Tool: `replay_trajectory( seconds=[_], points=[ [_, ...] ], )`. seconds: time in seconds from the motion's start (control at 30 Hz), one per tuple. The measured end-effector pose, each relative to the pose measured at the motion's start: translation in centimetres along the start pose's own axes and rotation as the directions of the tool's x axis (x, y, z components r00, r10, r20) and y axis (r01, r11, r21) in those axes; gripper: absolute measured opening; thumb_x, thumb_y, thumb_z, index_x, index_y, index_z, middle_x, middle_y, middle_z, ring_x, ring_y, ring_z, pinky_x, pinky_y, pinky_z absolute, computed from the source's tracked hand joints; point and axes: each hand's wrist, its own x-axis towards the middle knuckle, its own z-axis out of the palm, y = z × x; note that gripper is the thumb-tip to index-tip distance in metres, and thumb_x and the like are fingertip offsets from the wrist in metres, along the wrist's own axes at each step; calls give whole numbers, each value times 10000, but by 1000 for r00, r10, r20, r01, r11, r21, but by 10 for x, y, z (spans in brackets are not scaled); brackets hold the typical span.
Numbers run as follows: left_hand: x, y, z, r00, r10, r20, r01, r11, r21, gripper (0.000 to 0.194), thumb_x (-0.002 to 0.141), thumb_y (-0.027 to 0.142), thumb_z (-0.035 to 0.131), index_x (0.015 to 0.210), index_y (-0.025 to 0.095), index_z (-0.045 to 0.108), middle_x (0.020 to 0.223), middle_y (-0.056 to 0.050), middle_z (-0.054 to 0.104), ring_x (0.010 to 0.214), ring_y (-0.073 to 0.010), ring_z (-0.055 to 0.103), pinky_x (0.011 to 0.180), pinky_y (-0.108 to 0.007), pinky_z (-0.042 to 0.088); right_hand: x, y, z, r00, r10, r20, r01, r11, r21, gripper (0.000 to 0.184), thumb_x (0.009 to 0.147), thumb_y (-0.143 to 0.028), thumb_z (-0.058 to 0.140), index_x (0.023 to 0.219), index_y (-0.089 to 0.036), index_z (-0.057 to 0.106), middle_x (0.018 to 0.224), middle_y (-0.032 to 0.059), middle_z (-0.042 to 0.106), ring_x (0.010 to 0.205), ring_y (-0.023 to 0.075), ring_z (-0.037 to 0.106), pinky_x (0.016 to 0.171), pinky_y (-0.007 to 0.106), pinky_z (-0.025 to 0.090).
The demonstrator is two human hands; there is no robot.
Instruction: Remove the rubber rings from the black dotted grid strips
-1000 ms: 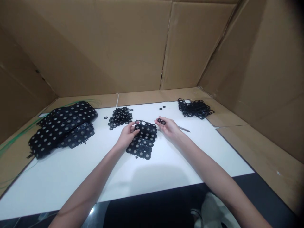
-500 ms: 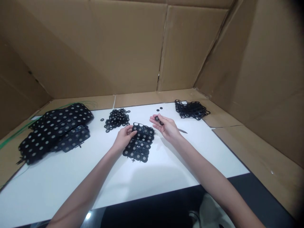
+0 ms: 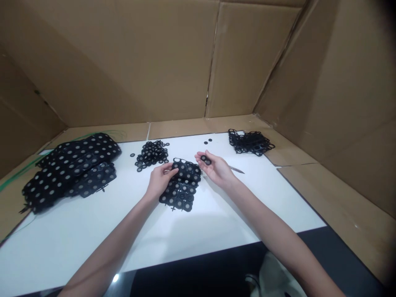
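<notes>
My left hand (image 3: 161, 178) pinches the upper left edge of a black moulded sheet (image 3: 182, 187) dotted with round pieces that have pale centres. Empty rings show along the sheet's top edge. To the right, my right hand (image 3: 216, 167) is turned palm up, its fingers curled around a few loose black washer-like discs (image 3: 205, 159). A thin pointed metal blade (image 3: 237, 169) lies on the table, partly hidden behind the right wrist. Beyond my left hand is a pile of the same loose discs (image 3: 152, 153).
Large dotted black sheets (image 3: 74, 169) are stacked at the left, by green strands (image 3: 21, 175). A heap of emptied black ring frames (image 3: 250, 142) lies at the back right. Two discs (image 3: 208, 141) sit apart at the back. Cardboard walls (image 3: 139, 62) enclose the white table (image 3: 247, 206).
The discs in my right hand have shifted within the fingers and show more plainly. My left hand and the sheet have barely moved.
</notes>
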Motion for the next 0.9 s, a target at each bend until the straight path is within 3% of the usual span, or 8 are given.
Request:
replay_trajectory(
  seconds=[0.1,0.17,0.27,0.37,0.53,0.6,0.7,0.9],
  points=[
    [-6,3,1,998,-66,21,67,994,-88,320,589,339,684,858,166,670,873,-77,686,845,-241,608,794,-354,418,-4,5,1,984,-170,61,180,892,-415,182,771,-151,477,649,-123,609,535,-27,518,444,36,432,484,167,415],
    [-11,5,1,990,-127,54,135,978,-161,356,568,335,704,870,152,658,806,-82,693,799,-238,621,752,-349,436,-9,10,3,927,-310,213,370,649,-665,163,749,-176,505,651,-141,631,549,-27,540,468,47,427,514,182,393],
    [-17,8,2,983,-160,95,178,956,-235,359,552,313,720,856,138,645,768,-83,694,764,-223,628,738,-335,440,-15,17,6,791,-363,493,594,258,-762,172,739,-229,548,862,-184,659,703,-5,627,535,70,472,575,207,397],
    [-19,12,4,972,-172,160,212,936,-280,350,549,288,724,850,133,634,753,-75,690,756,-205,628,760,-327,437,-14,20,4,729,-313,609,653,52,-755,244,780,-247,525,995,-213,635,770,10,650,576,86,511,601,215,402],
    [-16,14,6,993,-72,93,88,981,-176,290,560,267,713,807,142,629,747,-59,669,753,-188,616,766,-318,435,-6,21,-4,691,-292,661,654,-137,-744,238,813,-267,496,993,-208,640,724,18,645,608,104,551,590,206,400],
    [-16,12,7,998,0,66,8,991,-134,253,568,265,704,778,144,631,734,-54,660,743,-184,610,761,-314,435,-5,22,-5,654,-310,690,652,-232,-722,252,828,-277,469,995,-191,636,743,31,649,646,117,569,598,210,400],
    [-16,11,8,998,-10,69,19,991,-129,235,576,270,694,762,139,636,727,-58,655,722,-185,604,741,-318,436,-5,24,-6,598,-323,734,644,-352,-680,269,839,-278,438,989,-162,630,752,46,649,673,131,578,602,219,396],
    [-16,10,9,989,-75,129,96,981,-167,216,597,258,665,776,137,652,751,-56,651,740,-171,580,718,-278,411,-3,25,-7,572,-348,743,677,-310,-667,188,765,-263,543,879,-151,642,614,-3,596,506,78,492,514,191,370]
  ],
)
